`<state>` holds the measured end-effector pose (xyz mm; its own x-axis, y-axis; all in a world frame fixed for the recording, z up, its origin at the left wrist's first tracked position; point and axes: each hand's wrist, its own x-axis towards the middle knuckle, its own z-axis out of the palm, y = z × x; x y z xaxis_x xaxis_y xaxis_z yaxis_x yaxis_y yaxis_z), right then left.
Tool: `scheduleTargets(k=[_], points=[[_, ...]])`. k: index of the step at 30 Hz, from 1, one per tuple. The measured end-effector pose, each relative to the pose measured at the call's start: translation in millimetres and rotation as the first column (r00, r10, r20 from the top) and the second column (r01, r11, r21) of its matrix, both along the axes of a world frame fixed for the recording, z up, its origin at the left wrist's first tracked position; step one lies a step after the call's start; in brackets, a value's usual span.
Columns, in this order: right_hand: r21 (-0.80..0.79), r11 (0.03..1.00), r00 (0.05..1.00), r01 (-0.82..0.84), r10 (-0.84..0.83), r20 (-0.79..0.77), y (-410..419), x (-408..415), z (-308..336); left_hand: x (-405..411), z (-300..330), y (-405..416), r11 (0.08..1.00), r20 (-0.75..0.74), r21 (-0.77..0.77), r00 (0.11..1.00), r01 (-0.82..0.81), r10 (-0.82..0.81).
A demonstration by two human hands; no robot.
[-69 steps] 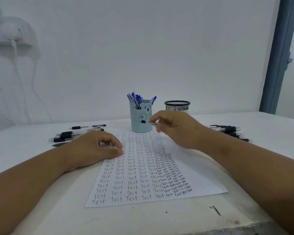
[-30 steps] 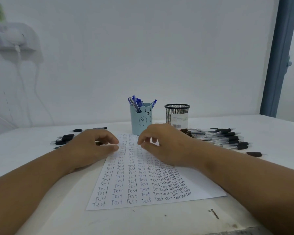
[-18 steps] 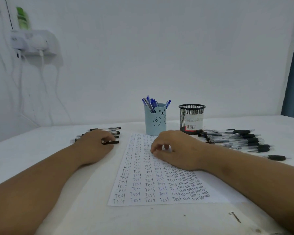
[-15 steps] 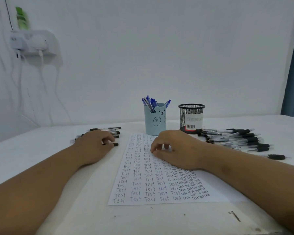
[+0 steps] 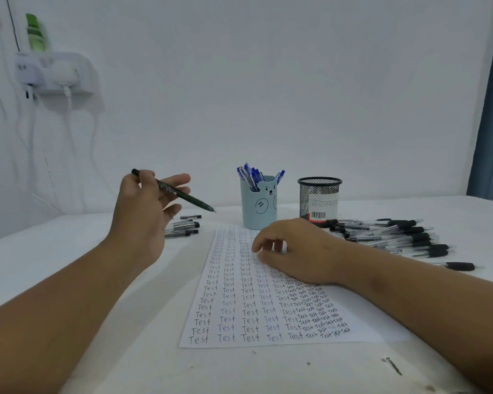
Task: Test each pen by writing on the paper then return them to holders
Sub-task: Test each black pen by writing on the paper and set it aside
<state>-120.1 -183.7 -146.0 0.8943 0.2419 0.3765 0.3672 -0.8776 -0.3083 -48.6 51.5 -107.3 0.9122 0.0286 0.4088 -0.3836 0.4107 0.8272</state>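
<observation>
The white tabletop [image 5: 69, 280] is carrying everything, and the paper [image 5: 256, 308], lying just in front of the blue bear holder [image 5: 258, 204], is already filling with rows of the word "Test". To the right of that holder the black mesh holder [image 5: 319, 199] is standing apparently empty (its inside is only partly visible), and a large pile of black pens [image 5: 396, 237] is lying further right of it. A smaller cluster of pens [image 5: 182, 227] is lying to the left of the bear holder. The change is on that side: half a second ago the left hand [image 5: 145, 211] was lying flat on that cluster, and now it is hovering above it, left of the bear holder, pinching a dark pen [image 5: 180, 193] between thumb and fingers with the tip pointing down and right toward the holder. The right hand [image 5: 293, 248], which was carrying a pen at the bear holder about two seconds ago, is now resting on the upper part of the paper just in front of the holder, fingers loosely curled and holding nothing. This suggests one pen is finished and put away, and the next is being brought over for testing, probably to be passed to the right hand.
</observation>
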Motion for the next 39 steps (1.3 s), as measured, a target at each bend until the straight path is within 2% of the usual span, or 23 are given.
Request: scheduleTargets(k=[3, 6, 10, 14, 17, 21, 23, 24, 26, 28, 30, 32, 33, 34, 36, 39], points=[[0.151, 0.988, 0.998, 0.029, -0.038, 0.056, -6, 0, 1, 1, -6, -5, 0.992, -0.038, -0.036, 0.991, 0.125, -0.126], [0.249, 0.968, 0.989, -0.008, -0.029, 0.145, -10, 2, 2, -1, -10, -13, 0.977, -0.044, -0.002, 0.976, 0.214, -0.213], [0.249, 0.967, 0.976, -0.043, -0.012, 0.217, -10, -1, 6, -6, -14, -21, 0.959, -0.071, 0.024, 0.957, 0.282, -0.280], [0.147, 0.988, 0.962, -0.035, -0.007, 0.273, -5, -5, 10, -10, -19, -27, 0.939, -0.079, 0.074, 0.941, 0.336, -0.330], [0.134, 0.991, 0.944, -0.021, -0.025, 0.330, -3, -4, 11, -15, -20, -32, 0.925, -0.106, 0.077, 0.926, 0.372, -0.363], [0.135, 0.991, 0.958, 0.024, -0.061, 0.279, -4, -4, 11, -20, -22, -35, 0.902, -0.148, 0.095, 0.902, 0.422, -0.407], [0.122, 0.991, 0.967, 0.052, -0.081, 0.242, -6, -4, 12, -15, -26, -33, 0.891, -0.158, 0.182, 0.906, 0.417, -0.392], [0.104, 0.991, 0.971, 0.081, -0.102, 0.216, -9, -5, 13, -11, -29, -31, 0.881, -0.151, 0.283, 0.924, 0.380, -0.350], [0.072, 0.986, 0.975, 0.153, -0.162, 0.149, -14, -5, 15, -6, -34, -26, 0.803, -0.084, 0.537, 0.964, 0.258, -0.253], [0.101, 0.967, 0.964, 0.235, -0.245, 0.104, -21, -7, 16, -3, -38, -21, 0.664, 0.027, 0.739, 0.980, 0.112, -0.195], [0.338, 0.911, 0.968, 0.235, -0.250, 0.000, -26, -9, 15, -2, -39, -18, 0.506, 0.117, 0.862, 0.981, -0.023, -0.156], [0.629, 0.747, 0.977, 0.215, -0.157, -0.146, -26, -13, 14, 0, -40, -15, 0.379, 0.132, 0.923, 0.981, -0.068, -0.144], [0.702, 0.678, 0.975, 0.217, -0.113, -0.193, -26, -14, 14, 0, -39, -15, 0.334, 0.113, 0.941, 0.983, -0.058, -0.146], [0.725, 0.653, 0.973, 0.220, -0.092, -0.212, -26, -13, 13, -1, -38, -14, 0.297, 0.095, 0.954, 0.984, -0.047, -0.151], [0.709, 0.670, 0.972, 0.220, -0.094, -0.214, -25, -11, 11, -3, -36, -13, 0.240, 0.092, 0.969, 0.984, -0.053, -0.156], [0.666, 0.702, 0.967, 0.252, -0.148, -0.210, -24, -8, 9, -2, -35, -11, 0.215, 0.106, 0.974, 0.982, -0.071, -0.159]])
